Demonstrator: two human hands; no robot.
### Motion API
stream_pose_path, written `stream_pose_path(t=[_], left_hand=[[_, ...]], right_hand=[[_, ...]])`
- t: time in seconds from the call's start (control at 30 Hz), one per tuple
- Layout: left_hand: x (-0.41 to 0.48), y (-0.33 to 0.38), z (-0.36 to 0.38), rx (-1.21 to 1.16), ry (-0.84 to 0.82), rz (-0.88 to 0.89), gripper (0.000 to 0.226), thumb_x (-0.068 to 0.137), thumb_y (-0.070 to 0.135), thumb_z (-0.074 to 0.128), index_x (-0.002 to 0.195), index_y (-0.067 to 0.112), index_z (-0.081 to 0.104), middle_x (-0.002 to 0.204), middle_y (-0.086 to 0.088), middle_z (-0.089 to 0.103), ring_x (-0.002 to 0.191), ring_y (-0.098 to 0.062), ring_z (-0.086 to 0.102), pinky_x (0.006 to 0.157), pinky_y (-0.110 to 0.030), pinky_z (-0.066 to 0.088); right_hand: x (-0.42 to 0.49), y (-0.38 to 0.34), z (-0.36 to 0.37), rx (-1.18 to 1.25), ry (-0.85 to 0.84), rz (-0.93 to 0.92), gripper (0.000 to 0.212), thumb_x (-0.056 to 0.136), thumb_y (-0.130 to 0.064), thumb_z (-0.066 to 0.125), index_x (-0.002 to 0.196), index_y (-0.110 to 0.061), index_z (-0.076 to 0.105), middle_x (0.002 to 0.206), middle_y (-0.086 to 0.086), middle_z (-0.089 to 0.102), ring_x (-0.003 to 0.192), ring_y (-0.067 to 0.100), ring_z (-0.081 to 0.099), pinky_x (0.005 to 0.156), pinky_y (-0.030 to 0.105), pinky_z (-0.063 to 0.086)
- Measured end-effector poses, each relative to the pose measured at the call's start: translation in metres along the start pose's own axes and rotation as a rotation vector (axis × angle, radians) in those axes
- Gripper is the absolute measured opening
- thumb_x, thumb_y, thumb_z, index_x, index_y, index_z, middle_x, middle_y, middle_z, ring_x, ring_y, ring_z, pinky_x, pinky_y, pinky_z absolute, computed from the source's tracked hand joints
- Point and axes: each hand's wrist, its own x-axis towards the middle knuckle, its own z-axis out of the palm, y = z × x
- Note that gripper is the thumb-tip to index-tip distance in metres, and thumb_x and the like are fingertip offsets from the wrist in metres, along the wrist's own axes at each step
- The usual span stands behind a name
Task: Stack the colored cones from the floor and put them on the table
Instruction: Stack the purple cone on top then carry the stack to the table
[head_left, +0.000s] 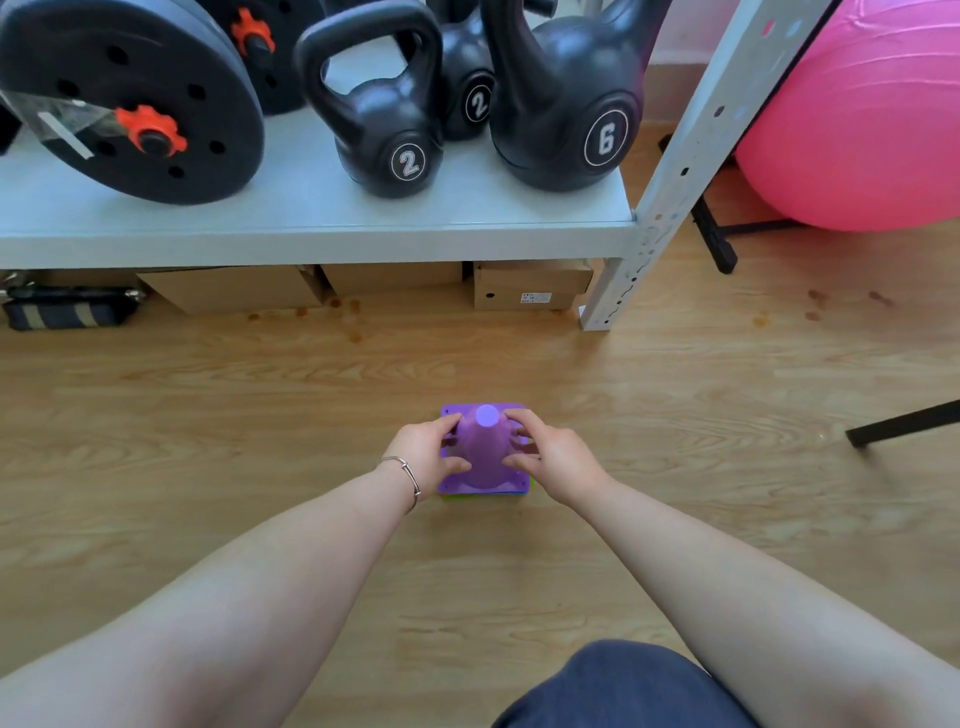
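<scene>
A stack of cones (485, 452) stands on the wooden floor in the middle of the head view. Its top cone is purple with a square base. Thin green and blue edges of lower cones peek out under the near side of that base. My left hand (428, 454) grips the purple cone's left flank, fingers curled around it. My right hand (553, 457) holds the right flank the same way. Both hands touch the cone body just above its base.
A grey metal shelf (311, 228) behind the stack carries black kettlebells (384, 119) and weight plates (130, 98). Cardboard boxes (530, 286) lie beneath it. A pink exercise ball (862, 119) sits at the right, and a black stand leg (904, 423) crosses the floor there.
</scene>
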Motion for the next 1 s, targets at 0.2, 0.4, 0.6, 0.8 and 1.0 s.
stream_pose_path(t=[0.2,0.4,0.6,0.8,1.0], left_hand=[[0.005,-0.004,0.001,-0.001,-0.046,-0.046,0.069,0.079,0.021,0.077,0.141,0.026,0.047,0.126,-0.002,0.066,0.118,-0.017,0.061,0.101,-0.029,0.047],[0.005,-0.022,0.016,0.028,-0.069,-0.179,0.052,0.094,0.015,0.058,0.144,0.017,0.043,0.137,-0.010,0.058,0.126,-0.026,0.055,0.102,-0.028,0.042],[0.007,-0.029,0.034,-0.141,-0.057,-0.314,0.044,0.100,0.014,0.045,0.144,0.010,0.041,0.142,-0.011,0.053,0.129,-0.026,0.052,0.101,-0.027,0.039],[0.022,-0.046,0.045,-0.452,-0.008,-0.471,0.045,0.098,0.019,0.041,0.143,0.010,0.043,0.139,-0.013,0.056,0.124,-0.031,0.056,0.107,-0.041,0.043],[0.033,-0.045,0.053,-0.624,-0.053,-0.636,0.023,0.093,0.014,0.045,0.098,0.006,0.067,0.104,-0.018,0.071,0.091,-0.032,0.066,0.079,-0.042,0.058]], right_hand=[[0.006,0.007,-0.003,0.041,-0.031,0.013,0.063,0.084,-0.021,0.075,0.140,-0.030,0.048,0.128,0.001,0.065,0.110,0.013,0.066,0.099,0.029,0.049],[0.012,0.023,-0.005,0.037,-0.055,0.164,0.050,0.088,-0.018,0.070,0.136,-0.020,0.056,0.130,0.004,0.064,0.116,0.020,0.062,0.097,0.028,0.047],[0.038,0.053,0.036,0.286,0.093,0.530,0.029,0.086,-0.037,0.065,0.101,-0.013,0.068,0.103,0.014,0.073,0.099,0.033,0.069,0.092,0.045,0.055],[0.071,0.088,0.063,0.378,0.118,0.556,0.035,0.074,-0.047,0.055,0.089,-0.018,0.067,0.093,0.016,0.072,0.089,0.033,0.067,0.090,0.054,0.055],[0.049,0.040,0.042,0.321,0.129,0.591,0.032,0.097,-0.029,0.054,0.107,-0.004,0.071,0.109,0.018,0.072,0.103,0.032,0.066,0.089,0.037,0.050]])
